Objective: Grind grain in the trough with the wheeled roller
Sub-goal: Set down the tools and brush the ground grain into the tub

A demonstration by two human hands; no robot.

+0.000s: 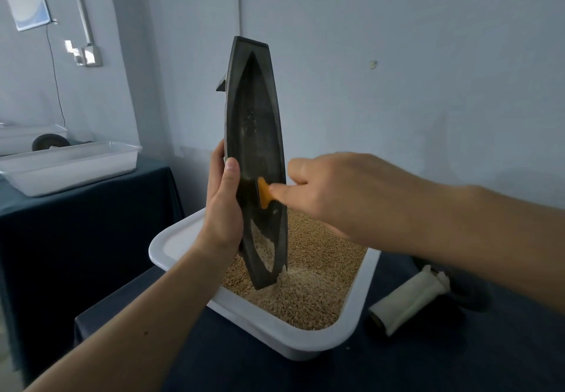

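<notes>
Head view. Nearest: dark blue cloth-covered table (214,361). On it sits a white rectangular plastic tray (275,330) of tan grain (321,284). Right of the tray lies a white-handled wheeled roller (409,297), its dark wheel mostly hidden behind the right forearm.

The black boat-shaped trough (256,122) stands on end over the tray, long axis near vertical, hollow facing the camera, lower tip at the grain, upper tip toward the wall. Some grain sits in the lower hollow.

Grip: left hand (221,208) wraps the trough's left rim, thumb on the front edge. The right hand (345,199) pinches a small orange scraper (263,192) inside the hollow, thumb hidden.

Far left: second white tray (70,165) on another table, with a dark wheel (49,142) behind it, partly hidden.
</notes>
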